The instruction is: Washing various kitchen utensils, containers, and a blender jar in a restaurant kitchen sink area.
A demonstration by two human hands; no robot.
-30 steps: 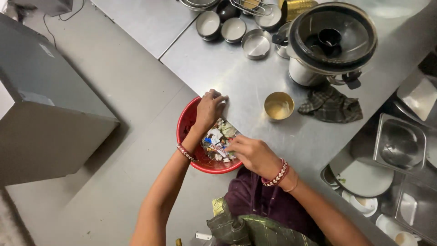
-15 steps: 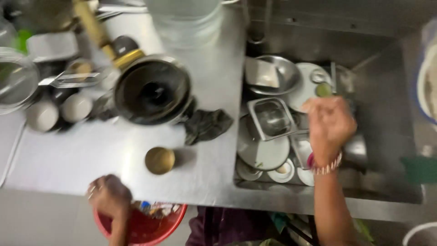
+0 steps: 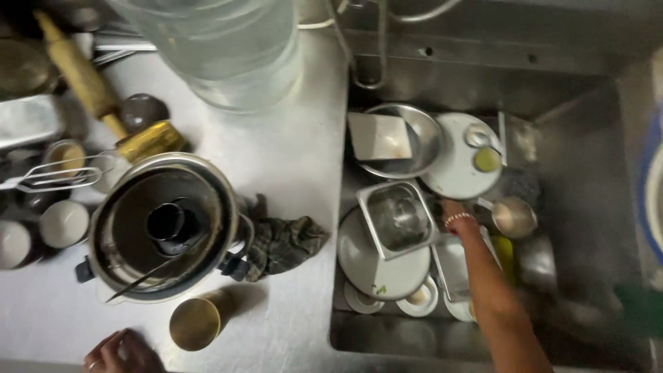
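1. a steel counter point(image 3: 297, 166) fills the left; a steel sink point(image 3: 587, 207) packed with dishes lies right.
2. the right hand point(image 3: 456, 214) reaches down among a square steel tin point(image 3: 397, 217) and plates; its grip is hidden.
3. the left hand point(image 3: 121, 354) rests open at the near edge, beside a brass cup point(image 3: 197, 323).
4. a cooker pot point(image 3: 162, 224) and a dark rag point(image 3: 283, 242) lie between.

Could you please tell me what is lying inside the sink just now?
The sink holds a round steel bowl, a square steel container, flat plates, small saucers and a small pot. The right hand reaches among them. Whatever lies beneath the stacked dishes is covered.
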